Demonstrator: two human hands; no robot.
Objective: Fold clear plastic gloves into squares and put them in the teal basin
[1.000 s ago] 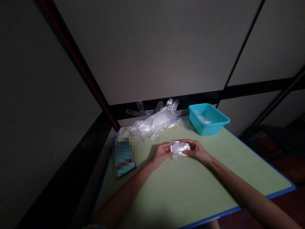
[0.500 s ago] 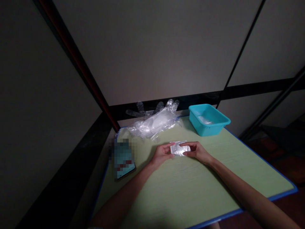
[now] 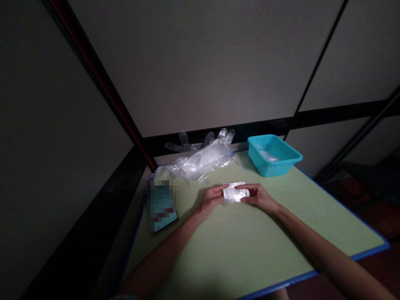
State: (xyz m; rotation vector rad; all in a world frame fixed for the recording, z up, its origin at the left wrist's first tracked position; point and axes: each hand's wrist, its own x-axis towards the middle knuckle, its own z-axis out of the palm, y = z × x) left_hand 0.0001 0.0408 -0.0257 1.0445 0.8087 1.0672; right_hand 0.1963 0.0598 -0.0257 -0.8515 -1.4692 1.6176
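A folded plastic glove [image 3: 233,194], a small shiny rectangle of clear film like the gloves behind it, is between my hands above the middle of the table. My left hand [image 3: 211,198] has its fingers at the left edge of the film. My right hand [image 3: 261,198] pinches the right end between thumb and fingers. Farther back lies a loose pile of clear disposable plastic gloves [image 3: 203,160], several of their fingers sticking up against the wall.
At the back right of the light green table [image 3: 250,246] stands a turquoise plastic basin [image 3: 276,168] with some clear plastic inside. A phone-like flat object [image 3: 164,208], partly pixelated, lies at the left. A wall panel [image 3: 212,75] rises behind the table.
My left thumb has shifted back from the near edge of the folded glove, so more of its left side shows. My right hand keeps its pinch in nearly the same place.
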